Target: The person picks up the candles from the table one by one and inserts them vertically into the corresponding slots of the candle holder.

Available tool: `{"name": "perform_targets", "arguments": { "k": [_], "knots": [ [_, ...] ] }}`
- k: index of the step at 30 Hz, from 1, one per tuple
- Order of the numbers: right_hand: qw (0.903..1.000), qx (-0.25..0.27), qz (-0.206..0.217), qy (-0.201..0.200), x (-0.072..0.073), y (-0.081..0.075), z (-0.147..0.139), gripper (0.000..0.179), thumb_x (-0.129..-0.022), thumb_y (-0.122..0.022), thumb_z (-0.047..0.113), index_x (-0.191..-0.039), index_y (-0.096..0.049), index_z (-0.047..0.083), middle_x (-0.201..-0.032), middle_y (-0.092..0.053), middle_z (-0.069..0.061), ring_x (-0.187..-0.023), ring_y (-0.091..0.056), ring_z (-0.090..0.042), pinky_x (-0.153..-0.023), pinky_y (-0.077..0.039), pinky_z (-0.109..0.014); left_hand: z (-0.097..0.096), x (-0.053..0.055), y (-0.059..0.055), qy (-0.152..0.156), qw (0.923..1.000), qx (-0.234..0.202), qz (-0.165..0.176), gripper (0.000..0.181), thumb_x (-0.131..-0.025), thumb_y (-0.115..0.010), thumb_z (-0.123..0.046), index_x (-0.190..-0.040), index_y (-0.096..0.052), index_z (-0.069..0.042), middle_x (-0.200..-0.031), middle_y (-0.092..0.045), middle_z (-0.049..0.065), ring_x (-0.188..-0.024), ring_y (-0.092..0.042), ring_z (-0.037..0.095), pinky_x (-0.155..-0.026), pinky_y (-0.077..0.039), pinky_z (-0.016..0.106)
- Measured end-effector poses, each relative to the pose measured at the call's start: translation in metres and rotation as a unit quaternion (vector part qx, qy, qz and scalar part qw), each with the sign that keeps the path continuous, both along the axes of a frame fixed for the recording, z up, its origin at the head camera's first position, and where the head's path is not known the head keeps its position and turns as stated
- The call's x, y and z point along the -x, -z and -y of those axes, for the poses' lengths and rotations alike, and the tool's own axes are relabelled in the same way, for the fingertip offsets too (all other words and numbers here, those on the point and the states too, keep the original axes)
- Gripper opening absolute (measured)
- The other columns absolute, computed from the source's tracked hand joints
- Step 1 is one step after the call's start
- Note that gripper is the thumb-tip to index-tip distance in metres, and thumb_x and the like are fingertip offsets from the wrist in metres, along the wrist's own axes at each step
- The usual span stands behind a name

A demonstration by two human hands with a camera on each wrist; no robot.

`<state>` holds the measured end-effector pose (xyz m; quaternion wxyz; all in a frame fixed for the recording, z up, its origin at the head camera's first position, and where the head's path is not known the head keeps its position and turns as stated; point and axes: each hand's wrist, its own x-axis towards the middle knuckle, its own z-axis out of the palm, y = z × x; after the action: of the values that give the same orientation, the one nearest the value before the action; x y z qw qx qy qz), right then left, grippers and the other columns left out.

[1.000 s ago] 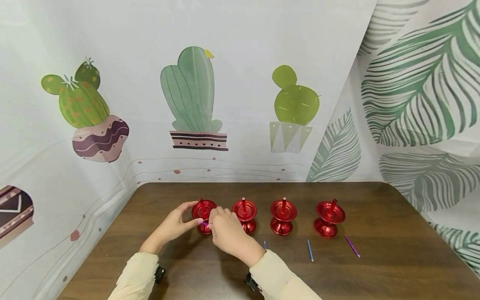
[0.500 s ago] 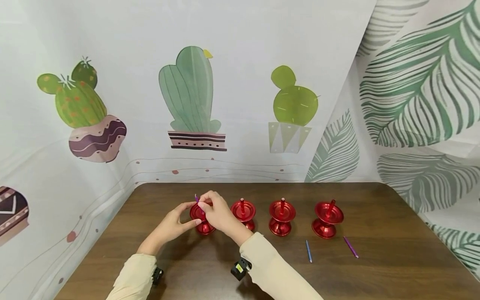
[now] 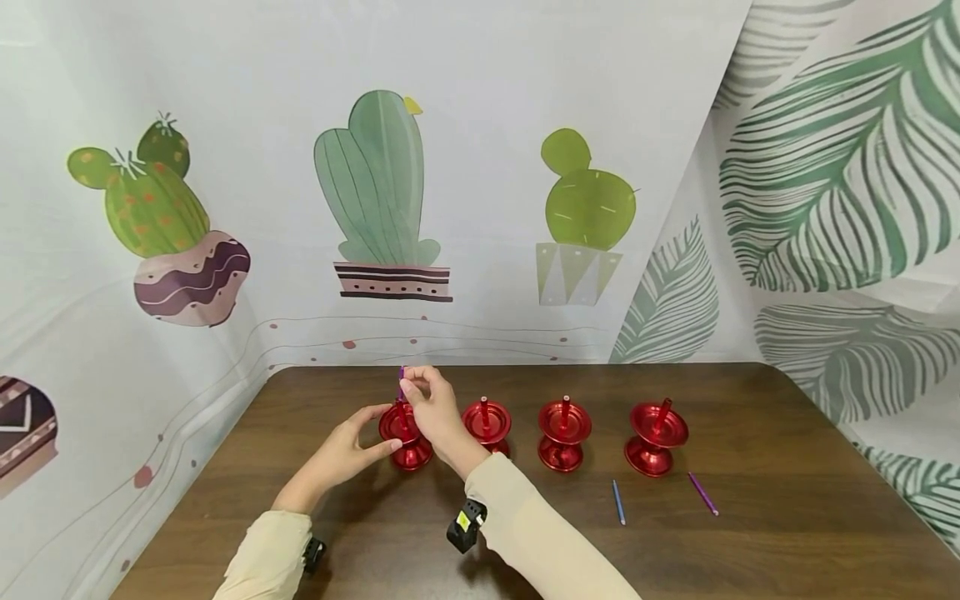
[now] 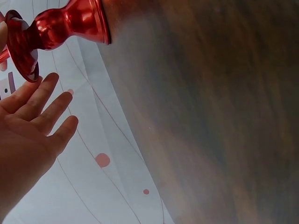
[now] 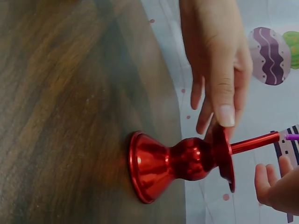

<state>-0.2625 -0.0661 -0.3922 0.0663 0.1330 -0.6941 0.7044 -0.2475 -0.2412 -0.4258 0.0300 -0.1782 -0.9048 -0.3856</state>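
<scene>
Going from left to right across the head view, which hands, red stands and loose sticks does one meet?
Left hand, first red stand, right hand, second red stand, third red stand, blue stick, fourth red stand, loose purple stick.

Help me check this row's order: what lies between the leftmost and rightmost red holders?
In the head view, going right from the leftmost holder: the right hand, then the second holder and the third holder, before the rightmost holder.

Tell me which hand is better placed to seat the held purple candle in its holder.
Probably the right hand: it pinches the candle upright at the top of the tube. The left hand holds the holder by its dish, so seems better suited to steadying it.
</scene>
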Motion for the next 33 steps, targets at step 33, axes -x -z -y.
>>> {"name": "perform_targets", "arguments": {
  "k": [33],
  "knots": [
    [0.9795,-0.141,-0.144,0.0,0.003,0.022,0.008,0.009,-0.099,-0.048,0.008,-0.103,-0.054,0.002,-0.118,-0.058,-0.011,-0.116,-0.054,-0.025,-0.101,-0.042,-0.038,0.002,0.0,0.002,0.005,0.9997,0.0,-0.023,0.064,-0.083,-0.076,-0.028,-0.134,-0.049,0.001,-0.132,-0.055,0.022,-0.125,-0.048,0.042,-0.101,-0.038,0.058]
  ]
}}
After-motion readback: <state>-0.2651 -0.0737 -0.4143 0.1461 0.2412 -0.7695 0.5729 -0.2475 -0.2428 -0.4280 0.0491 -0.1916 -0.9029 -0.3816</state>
